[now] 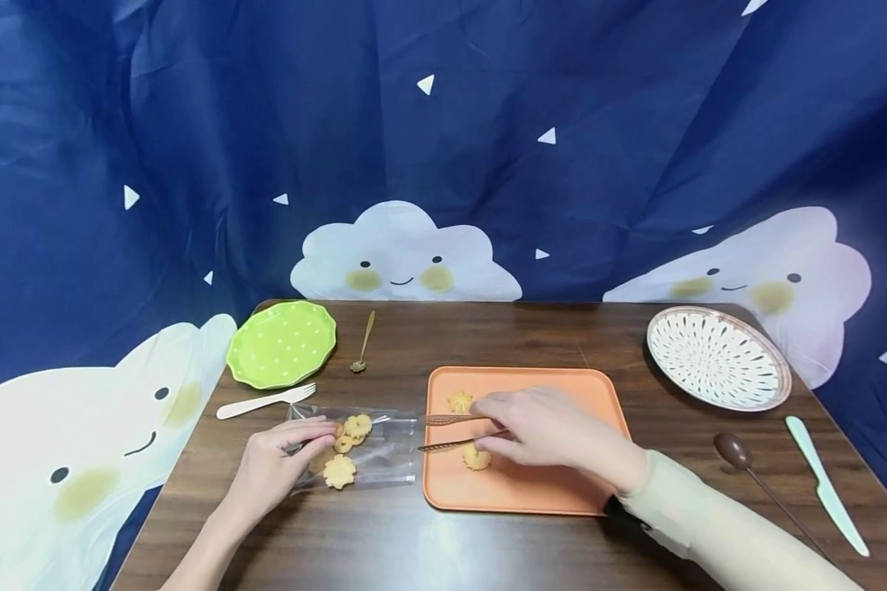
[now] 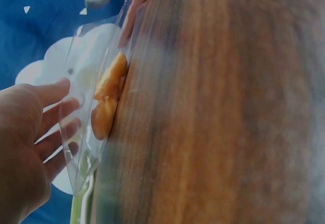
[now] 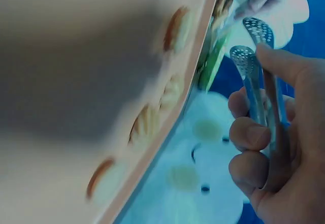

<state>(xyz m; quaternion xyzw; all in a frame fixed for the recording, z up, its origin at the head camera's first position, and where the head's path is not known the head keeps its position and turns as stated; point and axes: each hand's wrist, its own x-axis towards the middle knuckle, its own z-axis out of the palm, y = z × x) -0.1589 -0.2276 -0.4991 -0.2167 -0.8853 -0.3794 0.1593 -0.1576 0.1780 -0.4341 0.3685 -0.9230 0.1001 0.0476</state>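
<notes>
1. Far left, a lime-green scalloped plate with white dots (image 1: 281, 345), and just in front, a white plastic fork (image 1: 266, 400): parked aside, it seems, away from the handwork.
2. Here's the left hand (image 1: 277, 460), fingers loosely spread and released, at the left end of a clear plastic bag (image 1: 395, 464). It looks to be steadying the film; whether its fingertips touch, I can't tell.
3. Inside the bag, golden flower-shaped and ring-shaped biscuits (image 1: 339, 471) bunch near that hand. Behind lies a small gold-coloured spoon (image 1: 366, 341).
4. Metal tongs with two perforated heads (image 1: 451, 419) point at the bag's right end, heads apart, no biscuit visible between them.
5. Underneath, a rounded orange tray (image 1: 517, 495) sits just beside the bag, probably for a short reach, bearing ridged yellow biscuits (image 1: 476, 457).
6. And the right hand (image 1: 535, 423), fingers curled firmly round the tongs, well behind their heads, presumably for control.
7. Far right: white patterned oval plate (image 1: 717, 357), brown long-handled spoon (image 1: 732, 451), pale mint knife (image 1: 831, 497).
</notes>
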